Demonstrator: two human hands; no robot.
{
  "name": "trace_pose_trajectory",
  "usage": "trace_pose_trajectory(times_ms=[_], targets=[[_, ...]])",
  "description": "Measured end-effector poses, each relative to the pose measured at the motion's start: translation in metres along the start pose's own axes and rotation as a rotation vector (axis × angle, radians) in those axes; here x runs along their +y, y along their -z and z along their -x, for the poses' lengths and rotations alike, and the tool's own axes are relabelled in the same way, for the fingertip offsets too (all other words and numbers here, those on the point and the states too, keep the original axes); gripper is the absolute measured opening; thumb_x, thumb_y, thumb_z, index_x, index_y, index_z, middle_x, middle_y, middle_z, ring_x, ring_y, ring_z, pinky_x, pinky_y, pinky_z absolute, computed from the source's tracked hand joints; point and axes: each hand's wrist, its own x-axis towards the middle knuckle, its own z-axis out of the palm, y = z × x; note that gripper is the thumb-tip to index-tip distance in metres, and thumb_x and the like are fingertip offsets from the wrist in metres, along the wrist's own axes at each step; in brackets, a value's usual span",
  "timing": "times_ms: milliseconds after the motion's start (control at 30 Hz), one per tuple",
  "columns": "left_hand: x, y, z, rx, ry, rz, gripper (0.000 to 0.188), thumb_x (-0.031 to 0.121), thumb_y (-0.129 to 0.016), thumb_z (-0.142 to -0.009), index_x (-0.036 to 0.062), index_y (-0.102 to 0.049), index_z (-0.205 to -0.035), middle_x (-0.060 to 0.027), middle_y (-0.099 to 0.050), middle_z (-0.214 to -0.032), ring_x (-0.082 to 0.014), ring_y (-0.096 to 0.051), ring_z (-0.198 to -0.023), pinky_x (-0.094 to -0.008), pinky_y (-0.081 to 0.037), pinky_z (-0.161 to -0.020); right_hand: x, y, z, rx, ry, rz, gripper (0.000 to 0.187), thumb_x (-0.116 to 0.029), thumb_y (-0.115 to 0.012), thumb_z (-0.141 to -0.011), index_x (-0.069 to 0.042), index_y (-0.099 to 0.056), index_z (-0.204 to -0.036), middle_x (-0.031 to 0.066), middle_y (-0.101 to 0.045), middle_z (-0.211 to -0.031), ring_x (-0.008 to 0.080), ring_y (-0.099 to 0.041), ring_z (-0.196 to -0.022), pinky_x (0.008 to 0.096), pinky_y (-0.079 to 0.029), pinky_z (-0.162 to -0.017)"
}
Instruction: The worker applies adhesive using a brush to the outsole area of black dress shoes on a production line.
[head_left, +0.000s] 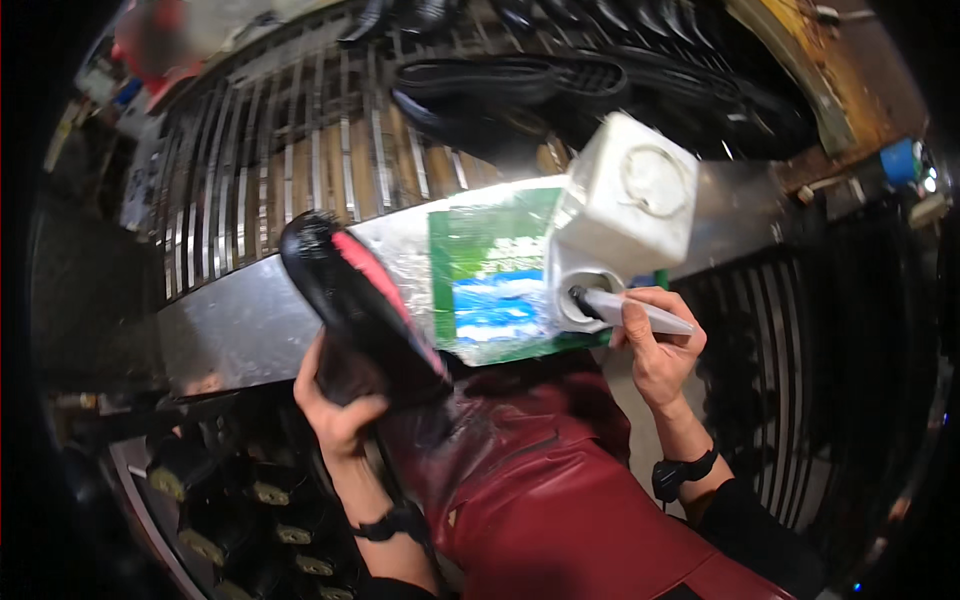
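A black shoe with a bright pink strip along one side stands tilted over the metal ledge. My left hand is closed around its lower end, thumb and fingers on either side. My right hand pinches the pale, flat handle of a brush. The dark bristle end sits inside the round mouth of a small white cup, which hides the tip. Just behind the cup rises a white plastic container with a square body. Beneath both lies a green, white and blue printed sheet with a shiny surface.
Beyond the metal ledge runs a slatted rack. Black soles and more shoes lie along its far side. Dark shapes with pale ends hang at the lower left. A dark red apron covers my lap.
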Motion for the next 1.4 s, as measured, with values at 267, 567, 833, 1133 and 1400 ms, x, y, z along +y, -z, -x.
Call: trace_pose_trajectory(times_ms=[267, 567, 833, 1133, 1400], targets=[[-0.044, -0.041, 0.058, 0.076, 0.133, 0.207, 0.092, 0.015, -0.091, -0.073, -0.0139, -0.049, -0.149, -0.0247, -0.067, -0.137, -0.0314, -0.071, -0.120, -0.0419, -0.056, -0.108, 0.041, -0.007, 0.012, 0.081, 0.154, 0.402, 0.015, -0.006, -0.078, -0.099, 0.007, -0.073, -0.104, 0.0112, -0.072, -0.084, 0.0139, -0.066, -0.059, 0.0266, -0.051, -0.053], [-0.031, -0.041, 0.072, -0.052, 0.253, 0.102, 0.092, 0.019, -0.093, -0.065, -0.0160, -0.057, -0.142, -0.0263, -0.070, -0.134, -0.0328, -0.071, -0.122, -0.0425, -0.053, -0.111, 0.003, -0.011, -0.011, 0.048, -0.531, -0.699, 0.020, -0.017, -0.069, -0.104, 0.002, -0.068, -0.103, 0.0180, -0.074, -0.085, 0.0243, -0.068, -0.056, 0.0337, -0.050, -0.045], [-0.017, -0.050, 0.069, -0.085, 0.277, 0.259, 0.087, 0.019, -0.086, -0.070, -0.0191, -0.055, -0.142, -0.0303, -0.067, -0.136, -0.0354, -0.071, -0.124, -0.0454, -0.053, -0.113, -0.018, -0.041, -0.015, -0.421, -0.346, -0.442, 0.012, -0.008, -0.074, -0.094, 0.003, -0.073, -0.090, 0.0127, -0.074, -0.083, 0.0165, -0.064, -0.057, 0.0297, -0.048, -0.051], [-0.024, -0.036, 0.059, -0.090, 0.266, 0.421, 0.072, 0.023, -0.077, -0.092, -0.0202, -0.051, -0.144, -0.0280, -0.072, -0.127, -0.0304, -0.076, -0.110, -0.0410, -0.061, -0.101, -0.046, -0.043, 0.067, -0.663, 0.036, -0.263, 0.012, 0.002, -0.080, -0.084, 0.009, -0.072, -0.089, 0.0194, -0.077, -0.086, 0.0228, -0.075, -0.072, 0.0320, -0.059, -0.065], [-0.010, -0.039, 0.051, -0.053, 0.238, 0.472, 0.050, 0.019, -0.066, -0.102, -0.0165, -0.058, -0.136, -0.0218, -0.076, -0.116, -0.0235, -0.078, -0.094, -0.0335, -0.064, -0.086, -0.066, -0.055, 0.038, -0.710, 0.069, -0.157, 0.009, 0.000, -0.075, -0.085, 0.008, -0.071, -0.087, 0.0218, -0.076, -0.088, 0.0225, -0.075, -0.075, 0.0332, -0.060, -0.069]])
